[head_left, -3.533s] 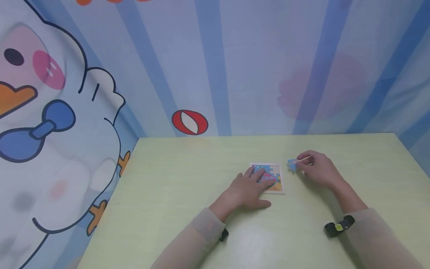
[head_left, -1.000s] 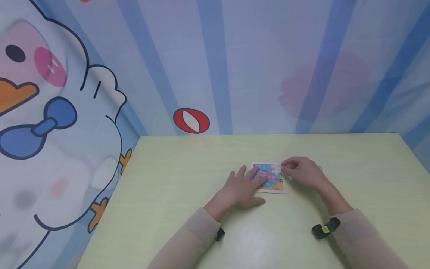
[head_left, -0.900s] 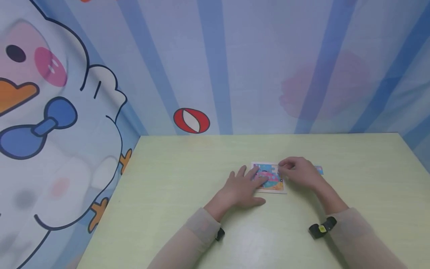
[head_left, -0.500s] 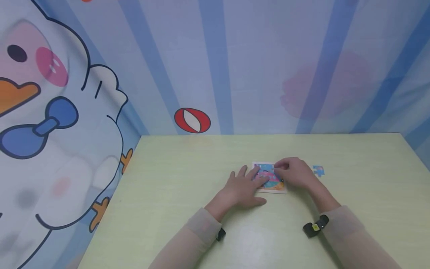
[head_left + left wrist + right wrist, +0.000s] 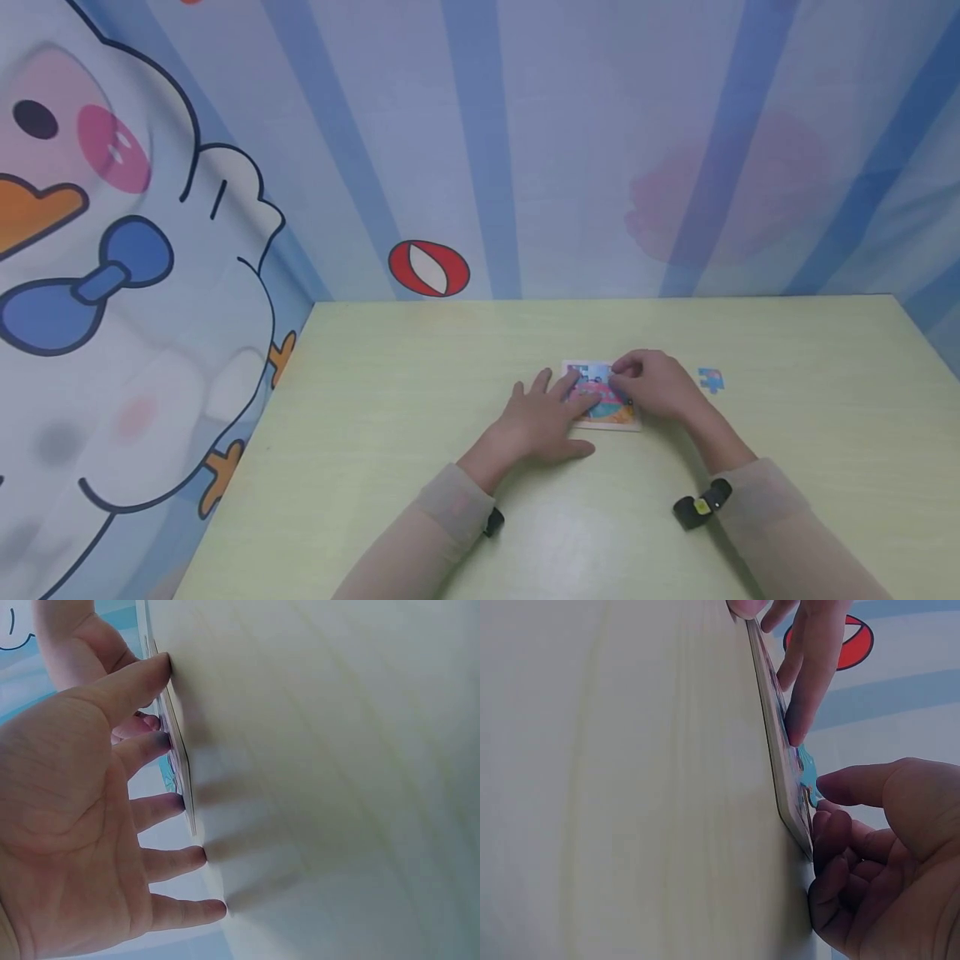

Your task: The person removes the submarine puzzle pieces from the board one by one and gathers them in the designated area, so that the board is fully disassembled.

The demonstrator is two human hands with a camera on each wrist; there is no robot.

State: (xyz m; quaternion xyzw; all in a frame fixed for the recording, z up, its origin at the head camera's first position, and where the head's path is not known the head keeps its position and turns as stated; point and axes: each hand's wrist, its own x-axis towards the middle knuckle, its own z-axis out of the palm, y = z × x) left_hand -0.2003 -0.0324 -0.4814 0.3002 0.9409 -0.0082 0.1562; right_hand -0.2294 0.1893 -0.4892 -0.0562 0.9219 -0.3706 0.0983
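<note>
A small framed jigsaw puzzle point(image 5: 609, 427) with a blue, pink and orange picture lies flat on the table. My left hand point(image 5: 536, 425) rests on its left part with fingers spread; in the left wrist view, the thumb and nearer fingertips are at the frame while the outer ones touch the table. At the puzzle's upper right, my right hand point(image 5: 656, 387) pinches a jigsaw piece. In the right wrist view that blue piece point(image 5: 808, 774) stands tilted against the puzzle surface at the thumb tip, its lower edge among the other pieces.
One loose blue and pink jigsaw piece point(image 5: 711, 380) lies on the pale table point(image 5: 420, 375), right of my right hand. Behind the table hangs a striped blue cloth point(image 5: 570, 167) with a printed red ball. A large printed white bird point(image 5: 135, 400) covers the left side.
My right hand has moved left from beside the puzzle to over its upper right corner with the piece. The loose piece has come into full view. My left hand has barely shifted.
</note>
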